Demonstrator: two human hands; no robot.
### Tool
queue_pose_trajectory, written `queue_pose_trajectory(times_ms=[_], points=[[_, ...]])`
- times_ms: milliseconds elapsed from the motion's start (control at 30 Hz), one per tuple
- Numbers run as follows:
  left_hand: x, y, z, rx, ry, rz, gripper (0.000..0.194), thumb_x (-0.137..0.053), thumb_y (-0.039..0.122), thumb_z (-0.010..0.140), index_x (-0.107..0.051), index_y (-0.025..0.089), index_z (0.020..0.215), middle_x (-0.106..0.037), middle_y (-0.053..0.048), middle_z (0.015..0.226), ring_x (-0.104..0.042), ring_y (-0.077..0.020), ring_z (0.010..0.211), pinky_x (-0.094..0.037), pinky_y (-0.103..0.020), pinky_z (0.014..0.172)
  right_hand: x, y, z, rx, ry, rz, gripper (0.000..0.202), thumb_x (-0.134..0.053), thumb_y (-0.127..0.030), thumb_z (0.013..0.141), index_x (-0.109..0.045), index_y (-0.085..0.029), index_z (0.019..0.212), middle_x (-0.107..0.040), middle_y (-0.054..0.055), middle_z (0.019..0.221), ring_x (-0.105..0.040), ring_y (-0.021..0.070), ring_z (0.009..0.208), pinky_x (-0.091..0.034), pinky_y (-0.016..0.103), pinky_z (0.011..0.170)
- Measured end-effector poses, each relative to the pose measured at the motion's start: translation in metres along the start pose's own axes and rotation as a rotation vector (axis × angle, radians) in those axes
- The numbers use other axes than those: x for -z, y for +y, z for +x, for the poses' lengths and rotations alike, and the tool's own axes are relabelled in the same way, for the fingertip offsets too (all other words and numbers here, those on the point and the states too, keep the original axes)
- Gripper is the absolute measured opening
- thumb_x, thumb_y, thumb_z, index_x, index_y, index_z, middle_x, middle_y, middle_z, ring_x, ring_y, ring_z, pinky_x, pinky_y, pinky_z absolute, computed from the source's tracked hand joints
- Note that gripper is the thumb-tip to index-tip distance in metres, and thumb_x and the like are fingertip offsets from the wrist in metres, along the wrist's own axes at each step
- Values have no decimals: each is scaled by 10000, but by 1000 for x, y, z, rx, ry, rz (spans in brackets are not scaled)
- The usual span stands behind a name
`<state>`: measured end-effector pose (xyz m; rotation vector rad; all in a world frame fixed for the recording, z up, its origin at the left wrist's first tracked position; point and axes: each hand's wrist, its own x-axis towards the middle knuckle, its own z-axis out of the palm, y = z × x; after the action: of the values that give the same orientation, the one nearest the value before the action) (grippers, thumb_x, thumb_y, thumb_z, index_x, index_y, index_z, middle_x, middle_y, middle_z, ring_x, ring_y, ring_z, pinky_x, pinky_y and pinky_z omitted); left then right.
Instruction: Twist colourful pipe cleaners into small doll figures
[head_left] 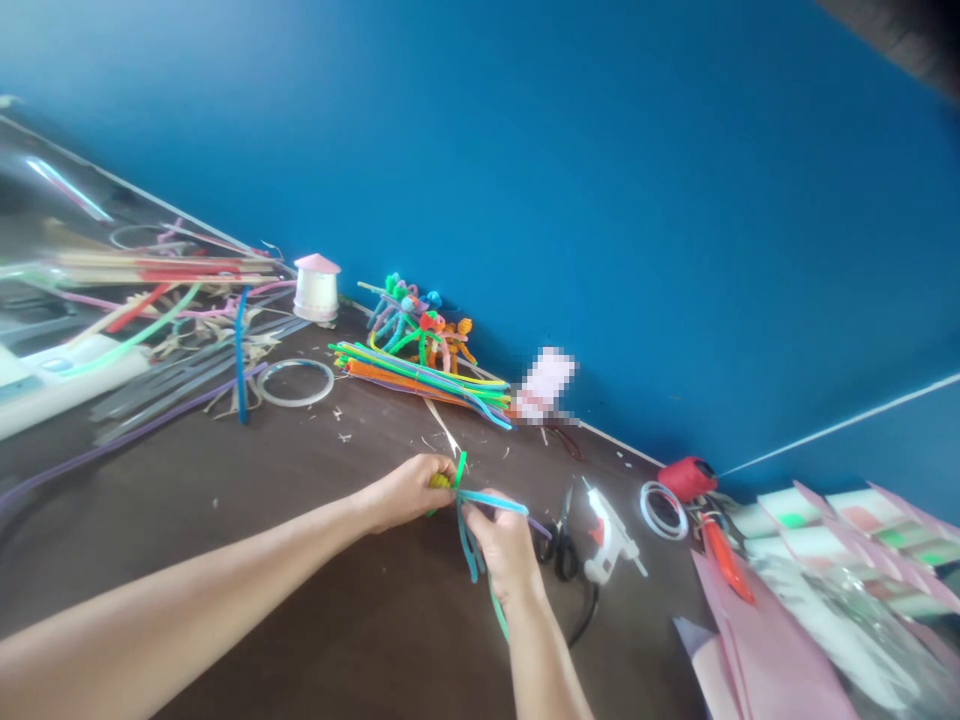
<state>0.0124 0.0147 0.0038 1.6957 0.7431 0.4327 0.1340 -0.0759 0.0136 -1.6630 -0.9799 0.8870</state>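
Note:
Over the dark table my left hand (411, 488) is closed on a small pipe-cleaner piece, yellow (440, 481) with a green end sticking up. My right hand (508, 548) pinches blue pipe cleaners (491, 499) that meet this piece, some pointing right and some hanging down between the hands. Purple and pale green strands also show around my right hand. My fingertips partly hide where the strands join. Beyond the hands lies a bundle of coloured pipe cleaners (424, 383), in front of a cluster of small pipe-cleaner figures (424, 325).
Black scissors (566, 550) and a white glue gun (611, 535) lie right of my hands. Further right are white rings (664, 510), a red spool (686, 480) and pink sheets (765, 630). Leftward are a white ring (296, 401), a pink-topped cup (316, 290) and blurred sticks.

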Motion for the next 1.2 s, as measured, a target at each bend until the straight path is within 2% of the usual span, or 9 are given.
queue_pose_trajectory(times_ms=[100,233,300,400,467,567,700,900,1200], points=[[-1,0,0,10,23,-11,134,-478,276,631,-508,152,672,-426,58,505,-385,-86,457,-290,-177,421,-2,2,1,17,-16,44,125,-604,-256,648,-620,-132,648,-524,-35,527,-432,89,496,-357,204,501],[-3,-1,1,30,87,-19,151,-469,272,624,-519,147,691,-434,55,516,-381,-85,457,-294,-180,422,-2,3,1,-50,-85,25,232,-551,-288,690,-662,-114,796,-540,-20,497,-387,74,388,-315,198,400],[-4,-2,1,32,121,7,144,-469,262,615,-522,144,681,-444,52,520,-389,-87,467,-298,-183,432,-1,2,-1,-17,-50,-106,245,-532,-290,705,-666,-117,816,-565,-2,498,-436,99,395,-340,209,403],[-4,-3,2,48,146,36,139,-471,241,593,-528,141,671,-455,51,521,-394,-89,470,-304,-188,440,-2,-1,-8,190,109,-432,178,-517,-247,718,-661,-150,757,-642,43,626,-563,158,551,-419,244,544],[-5,-3,3,66,160,43,143,-469,239,585,-529,140,669,-457,52,521,-392,-89,463,-302,-190,437,-4,-3,-13,329,174,-637,142,-507,-190,723,-645,-172,752,-661,51,723,-596,172,652,-422,251,637],[-5,-3,4,81,173,60,146,-456,231,583,-532,139,668,-455,51,515,-403,-93,469,-299,-188,437,-8,-6,-19,436,173,-848,174,-491,-114,724,-615,-192,819,-649,37,780,-605,172,706,-407,241,644],[-6,-3,4,62,178,122,156,-438,179,563,-543,136,670,-464,51,524,-401,-90,492,-305,-182,454,-12,-8,-21,499,160,-1046,160,-478,-78,736,-580,-196,770,-589,20,710,-579,163,645,-377,239,570],[-3,0,2,-2,152,188,158,-467,195,579,-571,129,678,-473,41,544,-415,-105,543,-340,-192,507,-8,-11,-19,566,180,-1078,147,-462,-100,783,-572,-197,778,-525,28,749,-531,156,692,-372,243,598],[-2,-2,2,-79,90,242,156,-490,194,599,-599,124,686,-516,25,575,-436,-109,575,-341,-188,532,-6,-16,-16,622,150,-1042,154,-434,-105,813,-555,-188,769,-532,44,751,-466,186,735,-366,307,685]])
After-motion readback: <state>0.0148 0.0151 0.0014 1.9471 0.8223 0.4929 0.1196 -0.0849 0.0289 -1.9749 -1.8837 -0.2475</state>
